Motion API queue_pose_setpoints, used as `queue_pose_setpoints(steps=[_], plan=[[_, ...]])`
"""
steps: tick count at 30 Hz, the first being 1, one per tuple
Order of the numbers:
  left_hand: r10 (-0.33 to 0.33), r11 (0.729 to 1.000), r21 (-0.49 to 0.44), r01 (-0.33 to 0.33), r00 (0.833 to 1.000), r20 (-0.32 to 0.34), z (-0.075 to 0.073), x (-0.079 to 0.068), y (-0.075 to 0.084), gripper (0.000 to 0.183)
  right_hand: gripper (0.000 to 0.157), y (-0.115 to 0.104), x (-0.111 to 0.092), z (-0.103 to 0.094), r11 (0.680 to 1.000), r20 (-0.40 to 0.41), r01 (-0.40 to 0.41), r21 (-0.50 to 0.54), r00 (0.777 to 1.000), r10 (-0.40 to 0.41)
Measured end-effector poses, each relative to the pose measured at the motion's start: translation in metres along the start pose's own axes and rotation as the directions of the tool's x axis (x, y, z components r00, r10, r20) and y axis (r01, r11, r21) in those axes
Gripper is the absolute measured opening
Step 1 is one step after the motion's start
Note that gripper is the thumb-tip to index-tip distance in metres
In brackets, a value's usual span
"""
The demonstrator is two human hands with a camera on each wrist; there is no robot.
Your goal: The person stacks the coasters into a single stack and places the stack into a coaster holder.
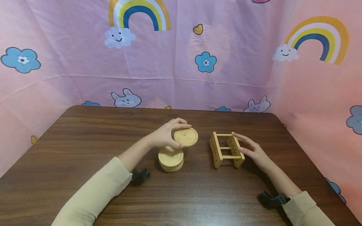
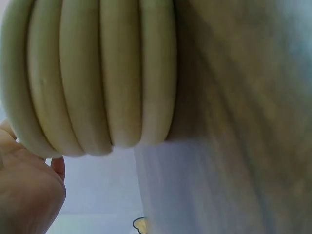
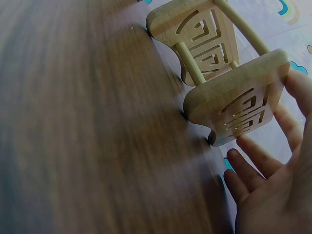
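My left hand (image 1: 165,135) pinches a round pale wooden coaster (image 1: 186,137) with a line design on its face, thumb at the near edge and fingers at the far edge. Just below and nearer stands a stack of similar coasters (image 1: 171,158), whose thick rounded rims (image 2: 80,78) fill the upper left of the left wrist view. To the right is a wooden coaster rack (image 1: 224,150) with two cut-out side panels joined by rods. The fingers of my right hand (image 1: 253,152) touch its right panel (image 3: 243,105), fairly straight and not wrapped around it.
Everything stands on a dark wood-grain table (image 1: 198,194). A patterned pink cloth (image 1: 226,62) hangs behind and at both sides. Black straps with devices sit at the left wrist (image 1: 139,176) and the right wrist (image 1: 272,200), close to the tabletop.
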State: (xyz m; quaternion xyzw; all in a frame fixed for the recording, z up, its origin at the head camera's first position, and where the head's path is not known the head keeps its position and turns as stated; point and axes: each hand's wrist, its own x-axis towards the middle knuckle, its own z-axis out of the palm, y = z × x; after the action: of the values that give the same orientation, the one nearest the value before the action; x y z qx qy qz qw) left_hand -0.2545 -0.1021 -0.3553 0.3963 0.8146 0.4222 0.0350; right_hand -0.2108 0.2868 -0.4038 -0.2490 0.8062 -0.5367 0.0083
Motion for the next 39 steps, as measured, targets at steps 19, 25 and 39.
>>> queue_pose_setpoints(steps=[19,25,39], plan=[[0.021,0.999,-0.044,-0.023,0.999,-0.030,-0.005,-0.028,0.007,0.077,0.050,0.000,0.001,0.001,1.000,-0.004,-0.002,-0.001,1.000,0.002],[0.026,0.999,-0.026,-0.026,1.000,-0.009,-0.005,-0.034,0.009,0.077,0.050,-0.001,-0.001,0.001,1.000,-0.003,0.003,-0.006,1.000,-0.003],[0.031,0.999,0.009,-0.031,1.000,-0.001,-0.005,-0.050,0.013,0.075,0.050,-0.004,-0.001,0.002,1.000,0.007,-0.014,-0.003,1.000,0.014]])
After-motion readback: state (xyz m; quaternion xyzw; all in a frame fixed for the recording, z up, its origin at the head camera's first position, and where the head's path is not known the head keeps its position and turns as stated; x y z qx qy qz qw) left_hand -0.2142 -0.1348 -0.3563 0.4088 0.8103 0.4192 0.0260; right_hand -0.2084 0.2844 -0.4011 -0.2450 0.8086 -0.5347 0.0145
